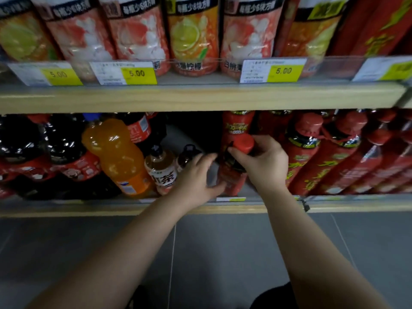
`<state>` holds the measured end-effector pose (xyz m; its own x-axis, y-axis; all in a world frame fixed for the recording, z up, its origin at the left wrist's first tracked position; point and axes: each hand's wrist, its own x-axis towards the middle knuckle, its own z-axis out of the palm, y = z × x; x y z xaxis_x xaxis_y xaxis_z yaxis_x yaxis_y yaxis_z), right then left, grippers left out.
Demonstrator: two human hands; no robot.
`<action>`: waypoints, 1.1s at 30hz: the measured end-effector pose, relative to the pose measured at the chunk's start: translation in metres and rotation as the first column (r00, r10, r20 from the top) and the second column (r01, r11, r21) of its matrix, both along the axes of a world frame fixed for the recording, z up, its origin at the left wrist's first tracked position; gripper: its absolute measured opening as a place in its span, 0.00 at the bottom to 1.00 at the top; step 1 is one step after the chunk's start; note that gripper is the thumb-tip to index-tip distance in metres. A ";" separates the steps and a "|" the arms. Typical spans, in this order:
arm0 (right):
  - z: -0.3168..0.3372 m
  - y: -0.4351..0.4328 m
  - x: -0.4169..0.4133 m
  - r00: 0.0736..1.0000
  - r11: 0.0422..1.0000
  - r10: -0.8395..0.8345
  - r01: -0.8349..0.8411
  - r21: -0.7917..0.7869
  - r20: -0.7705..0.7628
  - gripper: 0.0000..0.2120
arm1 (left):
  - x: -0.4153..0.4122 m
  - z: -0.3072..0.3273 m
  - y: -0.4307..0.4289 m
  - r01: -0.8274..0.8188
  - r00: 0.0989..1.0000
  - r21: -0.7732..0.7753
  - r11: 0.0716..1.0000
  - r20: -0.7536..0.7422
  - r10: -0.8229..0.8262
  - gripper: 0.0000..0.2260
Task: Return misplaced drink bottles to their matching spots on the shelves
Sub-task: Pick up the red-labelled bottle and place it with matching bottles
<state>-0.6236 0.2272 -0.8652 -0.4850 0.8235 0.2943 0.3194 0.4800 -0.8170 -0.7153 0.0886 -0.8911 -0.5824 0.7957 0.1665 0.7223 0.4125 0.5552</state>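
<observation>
A person's right hand [265, 161] curls its fingers round the cap of a red drink bottle [231, 177] at the lower shelf [66, 209], while the left hand [196, 175], fingers spread and mostly straight, sets its thumb against the bottle's lower body. Held mainly by the cap, the bottle could swing or slip off the shelf's front lip if the grip loosens, and a hard push backward could knock the matching red bottle [238, 126] standing behind it. The bottle sits near the front edge, slightly tilted, between the two hands: the right one above it at the neck, the left one against its left flank. Just left of the left hand stand a small tea bottle [160, 172] and a dark bottle [188, 153], near enough for a careless knuckle to topple; an orange soda bottle [116, 157] leans beyond them. A row of red bottles [312, 157] fills the shelf to the right
</observation>
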 end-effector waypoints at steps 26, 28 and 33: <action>0.063 -0.045 0.075 0.986 0.962 0.019 0.027 -0.270 0.166 0.42 | 0.035 0.019 0.017 0.217 0.770 0.402 0.889 0.489 -0.409 0.32; 0.070 -0.046 0.076 0.981 0.974 -0.076 0.111 -0.198 0.178 0.42 | 0.035 0.032 0.020 0.255 0.778 0.321 0.912 0.492 -0.391 0.32; 0.084 -0.037 0.086 0.950 0.955 -0.264 0.281 -0.088 0.168 0.41 | 0.025 0.080 0.033 0.474 0.824 0.088 0.876 0.308 -0.476 0.35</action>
<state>-0.5381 0.1904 -0.7814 -0.2691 0.9536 0.1349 0.5503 0.2672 -0.7911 -0.6907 0.1216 -0.8111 -0.1545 0.9868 0.0487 0.6173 0.0579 0.7846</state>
